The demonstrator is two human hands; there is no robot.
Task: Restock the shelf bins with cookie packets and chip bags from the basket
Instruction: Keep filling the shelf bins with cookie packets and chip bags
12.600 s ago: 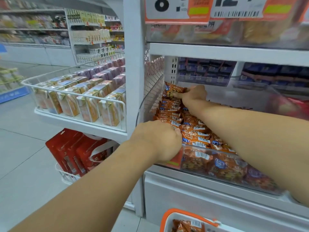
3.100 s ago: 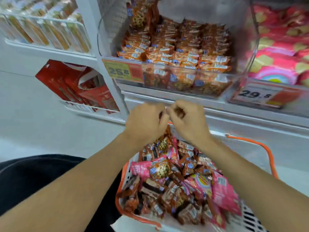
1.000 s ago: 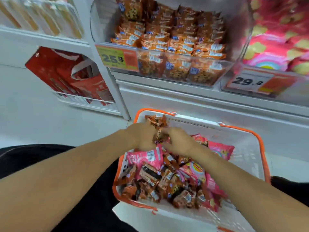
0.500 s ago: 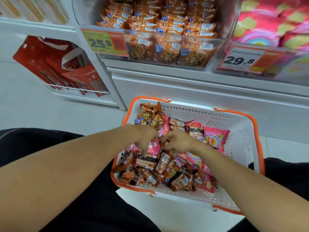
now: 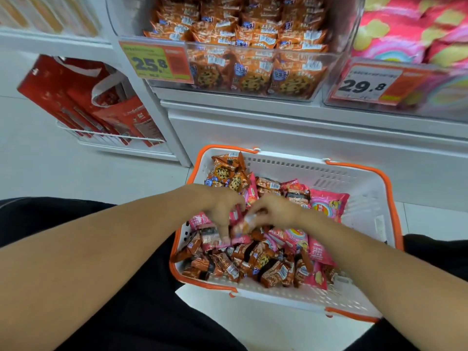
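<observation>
The basket (image 5: 354, 178) sat on the floor below the cookie bin (image 5: 253, 72), keeping stock within easy reach. Both hands worked over its middle: the left hand (image 5: 222, 211) reached fingers-down into the heap, while the right hand (image 5: 276, 211) seemed, through blur, to pinch a small packet (image 5: 244, 224). Orange cookie packets (image 5: 225, 173) were heaped in the far-left corner, and pink chip bags (image 5: 326, 203) lay toward the right wall.
</observation>
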